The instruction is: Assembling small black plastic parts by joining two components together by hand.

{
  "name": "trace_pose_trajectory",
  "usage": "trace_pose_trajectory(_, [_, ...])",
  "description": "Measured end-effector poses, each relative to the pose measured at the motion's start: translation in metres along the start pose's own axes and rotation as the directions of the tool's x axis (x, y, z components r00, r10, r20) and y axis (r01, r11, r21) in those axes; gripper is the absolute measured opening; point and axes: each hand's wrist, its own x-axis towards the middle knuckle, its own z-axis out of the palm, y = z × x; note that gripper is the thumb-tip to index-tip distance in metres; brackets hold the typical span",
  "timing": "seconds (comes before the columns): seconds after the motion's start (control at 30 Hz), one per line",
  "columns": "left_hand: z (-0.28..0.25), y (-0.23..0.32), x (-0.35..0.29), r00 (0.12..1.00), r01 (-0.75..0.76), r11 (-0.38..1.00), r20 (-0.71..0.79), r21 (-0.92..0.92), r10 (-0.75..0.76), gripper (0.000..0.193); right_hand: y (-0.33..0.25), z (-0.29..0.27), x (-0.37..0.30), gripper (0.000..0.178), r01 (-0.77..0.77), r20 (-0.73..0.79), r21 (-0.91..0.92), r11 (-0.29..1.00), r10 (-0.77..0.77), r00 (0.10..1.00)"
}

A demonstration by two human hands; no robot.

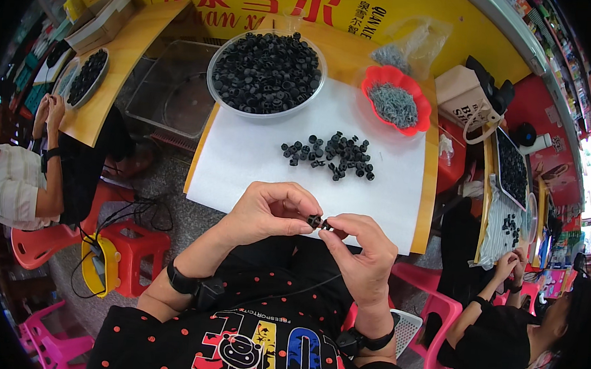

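Observation:
My left hand [271,211] pinches a small round black plastic piece [314,221] between thumb and fingertips. Just to its right, my right hand [364,254] grips another small dark plastic piece [326,225]. The two pieces meet or nearly meet above my lap, by the near edge of the white sheet [243,151]; the fingertips partly cover them. Beyond my hands, a loose pile of similar black plastic pieces [343,153] lies on the sheet. A big round tub [214,91] heaped with such pieces stands farther back.
At the back right, a red scalloped bowl [422,101] holds small grey metal parts, with a transparent bag [426,47] behind it. The wooden table [427,199] shows around the sheet. People work at tables on both sides. A red stool [140,259] and yellow bucket [90,270] stand left.

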Motion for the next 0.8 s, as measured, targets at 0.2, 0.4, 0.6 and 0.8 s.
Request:
trace_pose_trajectory(0.2, [0.002,-0.001,0.001,1.000,-0.020,0.999,-0.004,0.025,0.020,0.022,0.006,-0.002,-0.001,0.023,0.060,0.021,-0.060,0.996,-0.059,0.998])
trace_pose_trajectory(0.4, [0.000,-0.013,0.001,0.999,0.040,0.999,0.001,-0.036,-0.040,0.022,0.007,-0.001,-0.003,0.024,0.088,-0.004,-0.079,0.993,-0.088,0.996])
trace_pose_trajectory(0.6, [-0.001,-0.020,0.002,0.997,0.072,0.934,0.052,-0.350,-0.057,0.020,0.006,-0.001,-0.003,0.025,0.118,-0.009,-0.113,0.987,-0.120,0.993])
trace_pose_trajectory(0.8, [0.000,-0.022,0.003,0.997,0.080,0.940,0.047,-0.333,-0.068,0.019,0.006,-0.002,-0.002,0.025,0.170,-0.007,-0.149,0.974,-0.173,0.985])
